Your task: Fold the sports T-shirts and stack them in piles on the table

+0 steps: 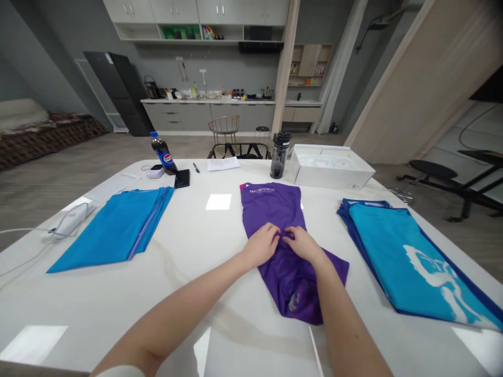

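On purple cloth [271, 209], both hands [262, 244].

You wear a pale, off-white sleeve [121, 372] with a smooth, curved hem [128, 367] on your left arm [188, 303], only a sliver of it showing at the bottom edge. Beyond the hem, that arm is bare, tapering to a bare left hand [261, 243]. Your right forearm [340, 314] is bare too, marked by one tiny round spot [357, 336], and narrows toward a bare right hand [304, 245].
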Tool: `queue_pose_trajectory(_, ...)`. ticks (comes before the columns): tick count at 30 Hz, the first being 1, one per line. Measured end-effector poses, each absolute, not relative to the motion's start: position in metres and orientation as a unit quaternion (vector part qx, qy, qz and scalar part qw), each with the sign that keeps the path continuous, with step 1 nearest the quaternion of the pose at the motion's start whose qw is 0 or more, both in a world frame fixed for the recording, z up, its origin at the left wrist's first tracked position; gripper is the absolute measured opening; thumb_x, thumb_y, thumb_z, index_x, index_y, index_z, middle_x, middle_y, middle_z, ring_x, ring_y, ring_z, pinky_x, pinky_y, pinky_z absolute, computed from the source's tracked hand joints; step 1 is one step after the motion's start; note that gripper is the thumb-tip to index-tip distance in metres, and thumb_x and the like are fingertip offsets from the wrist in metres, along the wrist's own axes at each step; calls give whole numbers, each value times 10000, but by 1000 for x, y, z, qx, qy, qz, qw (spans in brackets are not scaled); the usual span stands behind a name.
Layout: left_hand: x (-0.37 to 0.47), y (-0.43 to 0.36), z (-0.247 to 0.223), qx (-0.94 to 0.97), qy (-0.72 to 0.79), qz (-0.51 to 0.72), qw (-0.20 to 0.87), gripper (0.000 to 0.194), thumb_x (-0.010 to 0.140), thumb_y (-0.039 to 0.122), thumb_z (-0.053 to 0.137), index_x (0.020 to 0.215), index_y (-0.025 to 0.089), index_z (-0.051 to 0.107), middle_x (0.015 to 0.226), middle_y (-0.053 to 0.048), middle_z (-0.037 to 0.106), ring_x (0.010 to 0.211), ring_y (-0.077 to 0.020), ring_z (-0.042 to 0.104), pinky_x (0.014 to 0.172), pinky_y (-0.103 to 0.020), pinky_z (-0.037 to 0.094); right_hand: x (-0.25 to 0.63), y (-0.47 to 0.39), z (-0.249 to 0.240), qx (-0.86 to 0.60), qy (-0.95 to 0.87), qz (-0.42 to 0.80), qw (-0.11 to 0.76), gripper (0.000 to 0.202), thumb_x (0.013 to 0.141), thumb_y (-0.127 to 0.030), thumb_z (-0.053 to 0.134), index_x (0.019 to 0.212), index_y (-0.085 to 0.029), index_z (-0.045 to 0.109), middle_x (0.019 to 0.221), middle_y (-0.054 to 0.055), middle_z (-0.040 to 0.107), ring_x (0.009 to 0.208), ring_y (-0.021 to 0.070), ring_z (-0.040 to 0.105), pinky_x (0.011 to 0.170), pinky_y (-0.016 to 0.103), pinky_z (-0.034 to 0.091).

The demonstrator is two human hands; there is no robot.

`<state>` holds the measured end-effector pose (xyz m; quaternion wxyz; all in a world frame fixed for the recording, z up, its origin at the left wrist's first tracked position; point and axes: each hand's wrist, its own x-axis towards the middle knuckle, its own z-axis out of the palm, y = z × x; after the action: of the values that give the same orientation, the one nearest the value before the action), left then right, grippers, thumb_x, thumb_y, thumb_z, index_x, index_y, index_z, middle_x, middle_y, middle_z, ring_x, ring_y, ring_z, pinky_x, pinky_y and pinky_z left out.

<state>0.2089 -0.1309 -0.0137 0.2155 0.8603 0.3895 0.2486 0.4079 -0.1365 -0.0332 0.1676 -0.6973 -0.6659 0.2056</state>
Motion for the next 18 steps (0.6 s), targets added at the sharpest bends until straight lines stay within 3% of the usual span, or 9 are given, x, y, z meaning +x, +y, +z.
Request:
queue_pose_trajectory(2,212,-119,-25,871,417,204,163,401,1024,350,477,1362,155,568,1377,-156,596,1262,-259,589,1087,-407,468,404,-138,-33,-679,-678,219,174,358,901,-232,639,1235,-131,719,1139,153,686,988,232,678,928,329,487)
queue_pose_trajectory(5,207,-114,-40,887,430,123,113,634,1008,514,496,1516,137,448,1593,-212,412,1491,-336,379,1217,-523,315,400,-142,-26,-646,-669,305,202,346,896,-206,614,1221,-152,721,1089,111,700,889,187,671,845,307,513)
queue_pose_trajectory(7,194,-115,-43,897,421,76,111,694,1004,583,466,1563,177,402,1654,-188,322,1547,-338,271,1248,-561,233,398,-147,-18,-606,-643,410,224,349,902,-259,615,1226,-176,713,996,74,713,796,168,660,729,285,526)
queue_pose_trajectory(10,163,-115,-35,902,409,22,136,726,982,618,488,1590,241,367,1683,-141,269,1562,-330,232,1248,-573,217,394,-153,-5,-559,-602,503,268,362,898,-378,624,1191,-186,716,864,43,703,739,171,647,611,259,504)
queue_pose_trajectory(14,121,-112,-13,894,412,-29,172,788,863,534,712,1559,316,413,1671,-101,319,1535,-349,301,1224,-553,271,391,-151,-2,-593,-600,438,311,340,868,-421,625,1078,-180,740,817,34,695,676,158,618,597,259,485)
queue_pose_trajectory(18,134,-109,5,880,450,29,149,586,912,492,649,1429,229,559,1429,-163,601,1313,-348,574,1124,-494,399,394,-143,-8,-641,-599,335,345,324,862,-462,597,939,-187,751,762,41,707,643,172,614,621,284,473)
